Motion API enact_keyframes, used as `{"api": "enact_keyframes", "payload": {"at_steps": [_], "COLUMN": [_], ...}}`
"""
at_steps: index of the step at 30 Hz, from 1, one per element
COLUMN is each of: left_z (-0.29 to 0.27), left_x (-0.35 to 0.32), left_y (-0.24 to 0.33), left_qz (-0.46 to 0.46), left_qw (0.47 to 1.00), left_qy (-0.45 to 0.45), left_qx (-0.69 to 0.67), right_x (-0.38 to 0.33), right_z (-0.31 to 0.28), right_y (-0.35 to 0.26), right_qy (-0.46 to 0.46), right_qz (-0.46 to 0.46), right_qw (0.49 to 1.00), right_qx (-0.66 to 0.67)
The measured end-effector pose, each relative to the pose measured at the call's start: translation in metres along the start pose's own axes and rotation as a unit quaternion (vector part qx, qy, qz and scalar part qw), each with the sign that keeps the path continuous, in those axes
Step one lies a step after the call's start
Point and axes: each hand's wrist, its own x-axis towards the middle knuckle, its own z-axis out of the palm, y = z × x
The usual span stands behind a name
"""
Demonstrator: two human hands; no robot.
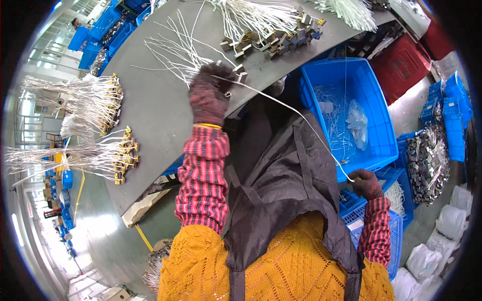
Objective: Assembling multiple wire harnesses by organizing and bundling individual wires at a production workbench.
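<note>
1. A worker in a mustard knit top, dark apron [286,185] and plaid sleeves stretches a white wire [296,111] between two gloved hands at a grey table [155,105].
2. The left hand [210,95], in a dark knit glove, is raised at the table's near edge and closed around one end of the wire, right beside a small metal connector [241,76].
3. The right hand [366,183], also gloved, is pinched shut on the wire's other end, low and off the table, just in front of the blue crate [314,80].
4. The wire runs taut in a long diagonal from the table's near edge, across the apron, down to the right hand.
5. Loose white wires [175,52] fan out on the table just beyond the left hand.
6. A heap of metal connectors with wire tails [273,37] lies toward the table's far edge.
7. Bundles of finished wires with gold terminals [100,103] sit along the table's left edge (several separate bunches, tips pointing inward).
8. The blue crate holds thin wires and a clear plastic bag [357,123].
9. A red crate [401,62] stands beyond the blue one; a pile of grey metal parts [428,163] lies to its right.
</note>
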Motion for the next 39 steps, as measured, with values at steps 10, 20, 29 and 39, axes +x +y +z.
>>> {"api": "enact_keyframes", "payload": {"at_steps": [10, 20, 29, 39], "left_z": [-0.018, 0.014, 0.052, 0.046], "left_x": [0.011, -0.003, -0.038, -0.031], "left_y": [-0.012, -0.008, -0.003, -0.013], "left_qz": [0.035, -0.088, -0.233, -0.137], "left_qw": [0.998, 0.984, 0.945, 0.956], "left_qy": [-0.026, 0.065, 0.042, 0.107], "left_qx": [-0.044, -0.142, -0.224, -0.236], "right_x": [0.028, 0.006, 0.021, 0.013], "right_z": [0.064, 0.063, 0.088, 0.067], "right_y": [-0.076, -0.091, -0.089, -0.041], "right_qy": [-0.015, 0.004, -0.001, 0.094], "right_qz": [-0.196, -0.182, -0.205, -0.122], "right_qw": [0.98, 0.978, 0.965, 0.98], "right_qx": [-0.042, 0.101, 0.165, 0.127]}}
